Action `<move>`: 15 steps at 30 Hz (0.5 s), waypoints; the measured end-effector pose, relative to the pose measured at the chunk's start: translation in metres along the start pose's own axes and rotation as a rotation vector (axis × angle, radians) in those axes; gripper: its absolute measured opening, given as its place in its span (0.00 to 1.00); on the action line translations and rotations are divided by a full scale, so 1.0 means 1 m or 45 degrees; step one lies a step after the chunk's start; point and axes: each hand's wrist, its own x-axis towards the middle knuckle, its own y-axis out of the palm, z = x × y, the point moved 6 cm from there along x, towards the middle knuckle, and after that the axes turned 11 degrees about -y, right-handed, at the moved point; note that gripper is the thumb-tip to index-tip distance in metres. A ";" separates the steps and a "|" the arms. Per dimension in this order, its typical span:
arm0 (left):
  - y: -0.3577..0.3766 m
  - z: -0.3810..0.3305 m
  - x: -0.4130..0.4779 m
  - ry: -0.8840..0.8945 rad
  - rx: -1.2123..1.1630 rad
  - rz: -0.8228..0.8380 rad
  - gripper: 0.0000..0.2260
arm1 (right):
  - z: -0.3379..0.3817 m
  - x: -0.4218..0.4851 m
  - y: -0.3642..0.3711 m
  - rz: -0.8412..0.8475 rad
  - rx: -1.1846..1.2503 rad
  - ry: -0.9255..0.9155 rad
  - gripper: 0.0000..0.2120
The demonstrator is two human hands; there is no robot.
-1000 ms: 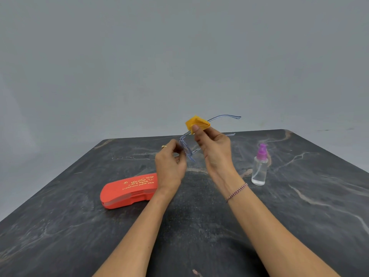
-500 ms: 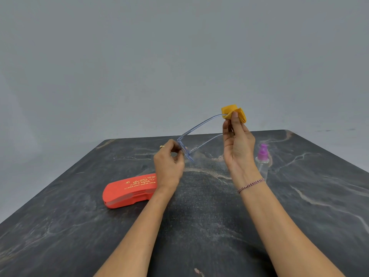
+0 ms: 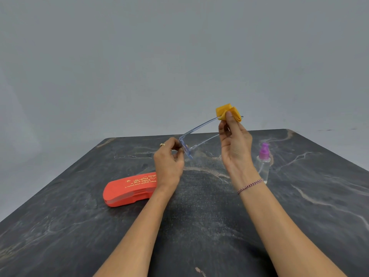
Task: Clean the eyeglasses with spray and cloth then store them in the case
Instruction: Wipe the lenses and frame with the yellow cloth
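Note:
Clear-framed eyeglasses [image 3: 196,128] are held up above the dark table with their temples pointing away to the right. My left hand [image 3: 169,162] pinches the front frame at its near end. My right hand [image 3: 234,144] pinches a folded yellow cloth [image 3: 227,111] around the far end of the upper temple. A red eyeglass case [image 3: 127,189], shut, lies on the table left of my left wrist. A clear spray bottle [image 3: 264,161] with a purple nozzle stands just right of my right hand.
The dark marble-patterned table [image 3: 199,226] spreads under both arms, its far edge behind the glasses. A plain grey wall fills the background.
My right hand slid the yellow cloth outward along the upper temple, from near the front frame to the temple's far end. My left hand kept its hold on the frame.

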 end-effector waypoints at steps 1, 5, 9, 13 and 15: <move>0.000 -0.001 0.000 0.002 0.003 0.002 0.06 | 0.001 0.001 -0.002 -0.018 0.013 -0.008 0.04; -0.004 0.001 0.001 -0.040 0.006 -0.024 0.06 | -0.005 -0.004 0.001 0.050 -0.063 0.035 0.05; -0.007 -0.001 0.002 -0.012 0.045 -0.027 0.08 | -0.015 -0.011 0.007 0.147 -0.165 0.091 0.05; -0.005 -0.002 0.000 0.047 0.055 -0.029 0.05 | -0.026 -0.020 0.012 0.283 -0.298 0.128 0.04; -0.005 -0.004 0.000 0.073 0.064 -0.038 0.05 | -0.030 -0.023 0.014 0.346 -0.355 0.138 0.04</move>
